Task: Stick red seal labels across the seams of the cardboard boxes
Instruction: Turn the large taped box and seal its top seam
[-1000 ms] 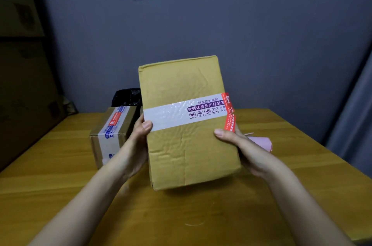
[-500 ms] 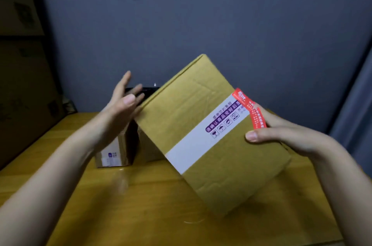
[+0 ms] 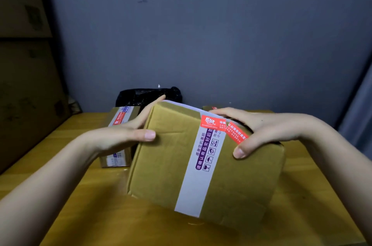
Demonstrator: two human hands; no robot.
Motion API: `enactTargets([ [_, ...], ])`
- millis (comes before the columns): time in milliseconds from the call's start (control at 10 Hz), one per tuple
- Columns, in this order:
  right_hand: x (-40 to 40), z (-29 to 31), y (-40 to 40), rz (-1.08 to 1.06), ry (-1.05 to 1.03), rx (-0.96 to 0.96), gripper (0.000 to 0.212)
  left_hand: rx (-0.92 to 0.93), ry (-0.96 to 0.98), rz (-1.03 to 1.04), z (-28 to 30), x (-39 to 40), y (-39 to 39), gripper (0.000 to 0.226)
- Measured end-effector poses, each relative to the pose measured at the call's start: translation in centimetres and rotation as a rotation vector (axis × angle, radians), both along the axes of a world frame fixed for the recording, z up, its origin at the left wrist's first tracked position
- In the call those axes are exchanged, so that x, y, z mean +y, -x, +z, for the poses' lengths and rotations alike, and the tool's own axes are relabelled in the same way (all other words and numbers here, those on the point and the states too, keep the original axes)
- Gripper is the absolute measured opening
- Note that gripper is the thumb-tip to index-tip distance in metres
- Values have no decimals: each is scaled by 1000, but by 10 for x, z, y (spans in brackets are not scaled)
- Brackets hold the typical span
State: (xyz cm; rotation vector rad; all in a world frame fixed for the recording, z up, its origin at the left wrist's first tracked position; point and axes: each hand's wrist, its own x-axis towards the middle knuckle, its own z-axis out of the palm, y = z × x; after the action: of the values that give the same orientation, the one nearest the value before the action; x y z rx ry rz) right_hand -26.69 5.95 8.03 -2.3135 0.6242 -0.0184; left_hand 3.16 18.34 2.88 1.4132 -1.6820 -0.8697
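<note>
A brown cardboard box [image 3: 165, 167] with a white printed tape strip [image 3: 199, 175] down its front is held tilted above the wooden table [image 3: 100, 221]. A red seal label [image 3: 223, 127] lies bent over its upper edge, across the tape. My left hand [image 3: 128, 132] grips the box's upper left corner, thumb on the front, fingers behind. My right hand [image 3: 259, 126] grips the upper right corner, thumb on the front just below the label.
A smaller box [image 3: 118, 122] with white tape and a red label stands at the back left, partly behind my left hand. A black plastic bag [image 3: 141, 95] lies against the grey wall. Another box edge [image 3: 211, 107] shows behind the held box.
The box has turned from slanted to more level and has come lower and closer. My left hand, open and off the box half a second ago, now grips its left corner.
</note>
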Motion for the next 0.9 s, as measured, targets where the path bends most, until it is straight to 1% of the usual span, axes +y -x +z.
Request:
enactTargets([
  [100,-2,1,-7,25,31,4,89,-12,63,21,-8,-1,-1,110],
  [200,-11,-2,-14,31,8,63,95,48,93,29,-12,1,1,102],
  [300,-14,-4,-18,14,84,82,95,114,117,56,-16,4,6,104],
  [400,-14,-10,-18,-41,225,-14,84,163,127,94,-27,7,9,100],
  [500,-11,-25,-14,-138,354,-184,65,200,149,160,-38,10,12,100],
  [600,-3,-43,-14,-240,539,-402,52,215,153,198,-48,11,13,98],
  [700,2,-65,-15,-324,672,-589,41,239,145,208,-55,10,12,98],
  [800,7,-82,-18,-382,735,-743,28,240,141,222,-61,9,10,99],
  [900,12,-90,-24,-446,753,-812,24,250,133,226,-65,7,8,101],
])
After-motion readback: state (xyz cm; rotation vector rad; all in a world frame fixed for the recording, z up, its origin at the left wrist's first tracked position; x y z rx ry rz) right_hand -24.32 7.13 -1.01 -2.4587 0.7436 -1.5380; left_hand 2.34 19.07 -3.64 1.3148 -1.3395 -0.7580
